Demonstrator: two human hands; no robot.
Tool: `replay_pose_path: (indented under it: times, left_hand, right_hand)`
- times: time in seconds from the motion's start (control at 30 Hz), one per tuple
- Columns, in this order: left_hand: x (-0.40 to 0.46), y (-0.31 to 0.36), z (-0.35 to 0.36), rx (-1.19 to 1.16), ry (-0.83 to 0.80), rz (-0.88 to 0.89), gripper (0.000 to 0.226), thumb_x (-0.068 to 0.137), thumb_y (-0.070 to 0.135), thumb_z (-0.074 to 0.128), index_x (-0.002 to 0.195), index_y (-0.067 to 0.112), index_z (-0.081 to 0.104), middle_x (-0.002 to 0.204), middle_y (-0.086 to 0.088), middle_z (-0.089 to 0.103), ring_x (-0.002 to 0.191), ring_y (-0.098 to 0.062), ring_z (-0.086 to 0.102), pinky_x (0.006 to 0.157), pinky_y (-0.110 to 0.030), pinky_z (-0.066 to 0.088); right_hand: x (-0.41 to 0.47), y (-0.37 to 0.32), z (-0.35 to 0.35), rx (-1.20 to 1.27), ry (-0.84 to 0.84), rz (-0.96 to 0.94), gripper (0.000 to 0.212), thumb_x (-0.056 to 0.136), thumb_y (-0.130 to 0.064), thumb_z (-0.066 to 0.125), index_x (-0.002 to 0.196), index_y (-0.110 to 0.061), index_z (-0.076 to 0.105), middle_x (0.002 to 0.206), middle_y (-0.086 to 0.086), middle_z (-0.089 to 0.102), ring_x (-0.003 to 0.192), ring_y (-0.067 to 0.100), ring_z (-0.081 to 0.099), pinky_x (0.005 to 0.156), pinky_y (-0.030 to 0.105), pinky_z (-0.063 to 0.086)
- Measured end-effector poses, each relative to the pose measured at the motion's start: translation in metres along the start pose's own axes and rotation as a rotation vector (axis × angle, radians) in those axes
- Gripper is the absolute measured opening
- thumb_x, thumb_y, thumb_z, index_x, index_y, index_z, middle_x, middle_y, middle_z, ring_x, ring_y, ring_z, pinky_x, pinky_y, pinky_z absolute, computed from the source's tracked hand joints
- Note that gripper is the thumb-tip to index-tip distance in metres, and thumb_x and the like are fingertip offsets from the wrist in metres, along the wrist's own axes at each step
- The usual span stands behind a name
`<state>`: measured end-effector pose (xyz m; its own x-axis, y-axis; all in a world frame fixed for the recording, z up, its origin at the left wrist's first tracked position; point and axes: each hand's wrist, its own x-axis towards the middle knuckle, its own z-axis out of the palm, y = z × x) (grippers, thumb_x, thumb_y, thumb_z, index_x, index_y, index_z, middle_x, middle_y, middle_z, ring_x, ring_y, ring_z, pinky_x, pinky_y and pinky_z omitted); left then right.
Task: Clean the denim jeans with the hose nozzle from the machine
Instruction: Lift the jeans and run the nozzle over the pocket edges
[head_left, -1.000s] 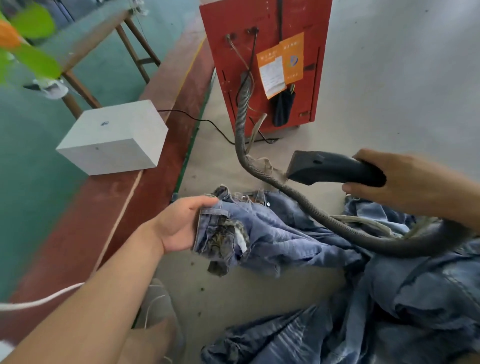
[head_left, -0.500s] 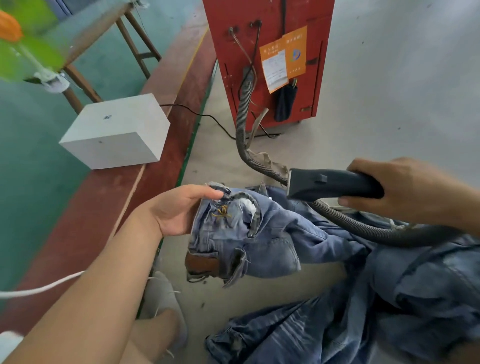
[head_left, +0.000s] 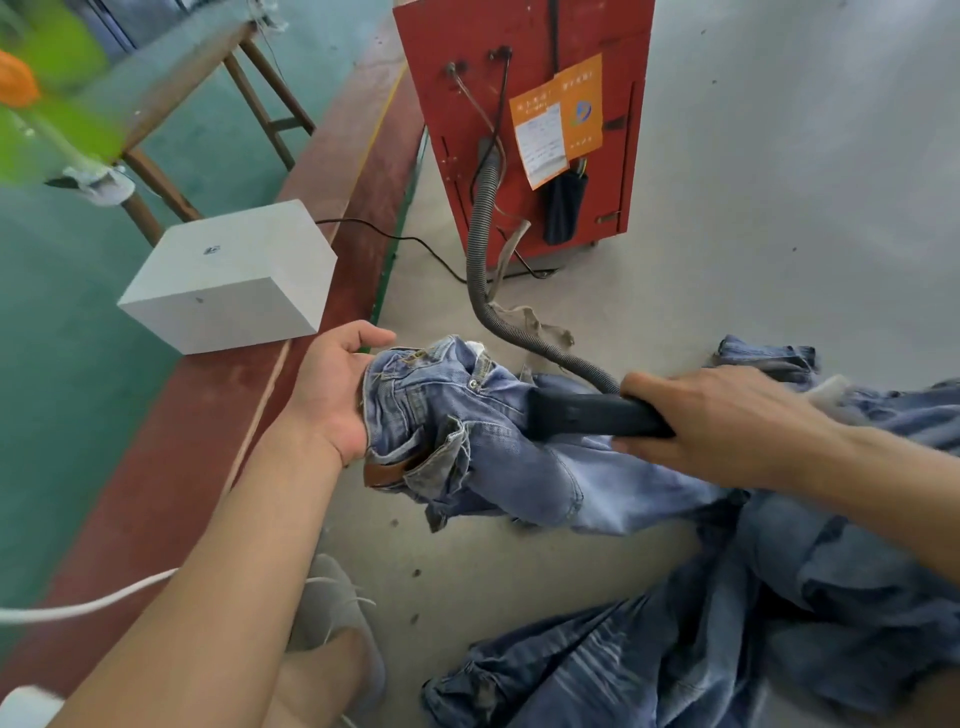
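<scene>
Nozzle (head_left: 582, 413) lies on jeans (head_left: 467, 431), machine (head_left: 524, 124) behind them.

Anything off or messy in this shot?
Somewhat: more jeans lie crumpled on the bare floor, and a frayed rag is tied around the hose. Otherwise the hands hold things normally.

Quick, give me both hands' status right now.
Left hand: grips the waistband end of the denim jeans, holding it up.
Right hand: grips the black hose nozzle, tip against the jeans.

Head view; looks forward-down, close over floor (head_left: 727, 249)
</scene>
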<state>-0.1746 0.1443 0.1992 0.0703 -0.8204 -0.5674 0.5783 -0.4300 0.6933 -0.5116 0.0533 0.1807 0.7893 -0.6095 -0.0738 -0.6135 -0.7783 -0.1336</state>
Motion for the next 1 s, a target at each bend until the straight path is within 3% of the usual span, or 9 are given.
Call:
replay_pose_path:
  times: [0.1, 0.23, 0.33, 0.43, 0.53, 0.67, 0.7, 0.83, 1.0]
  left_hand:
    - [-0.003, 0.004, 0.0, -0.03, 0.016, -0.036, 0.05, 0.079, 0.028, 0.051, 0.109, -0.01, 0.065, 0.107, -0.024, 0.069, 0.089, -0.039, 0.072, 0.08, -0.051, 0.062]
    - [-0.01, 0.01, -0.001, -0.011, 0.019, -0.039, 0.042, 0.084, 0.016, 0.05, 0.117, -0.009, 0.062, 0.116, -0.023, 0.069, 0.099, -0.037, 0.072, 0.089, -0.05, 0.061]
    - [-0.01, 0.008, -0.001, 0.015, -0.004, -0.061, 0.039, 0.101, 0.008, 0.038, 0.128, -0.007, 0.061, 0.128, -0.026, 0.067, 0.111, -0.038, 0.071, 0.092, -0.051, 0.06]
    - [-0.011, 0.001, -0.001, 0.065, 0.021, -0.068, 0.036, 0.107, 0.008, 0.034, 0.128, -0.002, 0.062, 0.119, -0.025, 0.071, 0.101, -0.036, 0.075, 0.081, -0.051, 0.063]
    - [-0.014, -0.001, -0.004, 0.119, 0.003, -0.017, 0.034, 0.109, 0.008, 0.034, 0.13, 0.007, 0.061, 0.117, -0.019, 0.073, 0.099, -0.031, 0.075, 0.086, -0.048, 0.063]
    - [-0.021, -0.004, -0.004, 0.153, -0.001, 0.008, 0.034, 0.109, 0.016, 0.038, 0.135, 0.014, 0.06, 0.13, -0.018, 0.069, 0.108, -0.032, 0.072, 0.093, -0.051, 0.059]
    - [-0.022, -0.004, -0.003, 0.154, -0.001, 0.006, 0.035, 0.109, 0.018, 0.038, 0.138, 0.013, 0.059, 0.134, -0.018, 0.067, 0.11, -0.032, 0.071, 0.094, -0.051, 0.058]
    - [-0.023, -0.007, 0.005, 0.114, -0.069, -0.029, 0.044, 0.112, 0.03, 0.03, 0.132, 0.006, 0.062, 0.131, -0.02, 0.068, 0.115, -0.033, 0.07, 0.098, -0.05, 0.056]
    - [-0.019, -0.041, 0.032, -0.025, -0.298, -0.127, 0.075, 0.108, 0.059, 0.019, 0.152, 0.005, 0.045, 0.149, -0.026, 0.051, 0.141, -0.044, 0.047, 0.117, -0.054, 0.037]
  right_hand:
    - [0.011, -0.019, 0.003, 0.146, 0.057, 0.006, 0.037, 0.094, -0.07, 0.047, 0.105, -0.034, 0.045, 0.066, -0.014, 0.046, 0.062, 0.022, 0.056, 0.061, 0.041, 0.053]
    - [0.008, -0.009, -0.001, 0.209, 0.095, 0.008, 0.041, 0.09, -0.076, 0.043, 0.108, -0.039, 0.045, 0.07, -0.015, 0.057, 0.062, 0.016, 0.061, 0.059, 0.04, 0.052]
    - [-0.002, -0.001, 0.0, 0.171, 0.031, 0.039, 0.04, 0.088, -0.076, 0.041, 0.104, -0.039, 0.043, 0.065, -0.014, 0.054, 0.058, 0.009, 0.057, 0.056, 0.036, 0.05]
    - [-0.001, -0.015, -0.001, 0.145, -0.005, 0.039, 0.036, 0.091, -0.071, 0.045, 0.103, -0.038, 0.042, 0.069, -0.012, 0.057, 0.063, 0.016, 0.061, 0.061, 0.04, 0.053]
    - [0.004, -0.031, -0.008, 0.241, 0.092, -0.003, 0.037, 0.089, -0.072, 0.049, 0.105, -0.039, 0.047, 0.067, -0.015, 0.057, 0.06, 0.013, 0.06, 0.057, 0.039, 0.052]
    - [0.0, -0.029, -0.026, 0.342, 0.27, -0.007, 0.044, 0.085, -0.085, 0.041, 0.107, -0.048, 0.051, 0.062, -0.025, 0.057, 0.055, -0.006, 0.057, 0.045, 0.01, 0.041]
    - [-0.002, -0.026, -0.033, 0.376, 0.297, 0.023, 0.043, 0.085, -0.088, 0.041, 0.106, -0.052, 0.05, 0.061, -0.025, 0.057, 0.056, -0.006, 0.058, 0.046, 0.01, 0.041]
    - [-0.006, -0.018, -0.049, 0.344, 0.286, 0.09, 0.043, 0.078, -0.089, 0.044, 0.101, -0.053, 0.051, 0.059, -0.021, 0.057, 0.052, 0.006, 0.057, 0.049, 0.031, 0.049]
    - [-0.002, -0.051, -0.049, 0.232, 0.104, 0.026, 0.041, 0.08, -0.086, 0.037, 0.092, -0.049, 0.047, 0.057, -0.023, 0.05, 0.05, -0.005, 0.049, 0.044, 0.021, 0.036]
